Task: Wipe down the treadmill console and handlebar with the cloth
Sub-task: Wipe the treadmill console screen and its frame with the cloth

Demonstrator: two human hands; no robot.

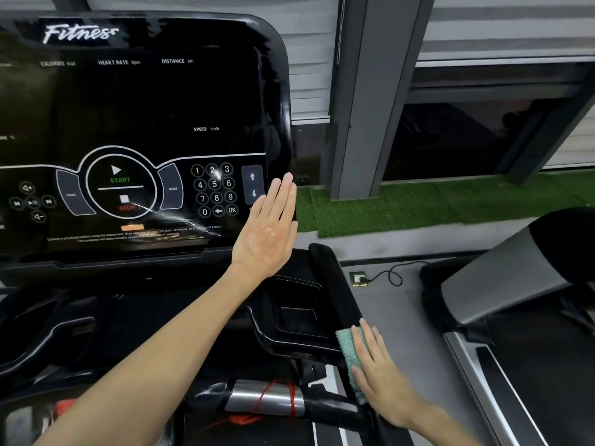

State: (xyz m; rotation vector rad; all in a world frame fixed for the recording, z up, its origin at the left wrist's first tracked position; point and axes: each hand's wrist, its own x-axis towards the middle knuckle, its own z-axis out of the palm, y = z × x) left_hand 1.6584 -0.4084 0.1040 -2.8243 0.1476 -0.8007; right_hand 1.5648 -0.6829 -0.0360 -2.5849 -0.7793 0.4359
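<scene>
The black treadmill console (135, 123) fills the upper left, with a keypad and START/STOP buttons. My left hand (269, 226) is flat and empty, fingers together, resting against the console's lower right corner. My right hand (383, 371) presses a folded green cloth (351, 352) flat onto the right handlebar (335, 284), near its lower end. The fingers lie spread over the cloth and cover most of it.
A black tray recess (296, 307) sits between the console and the right handlebar. A silver grip bar with red cord (267, 400) lies below. Another treadmill (515, 300) stands on the right. A floor socket and cable (380, 276) lie on the grey floor; green turf beyond.
</scene>
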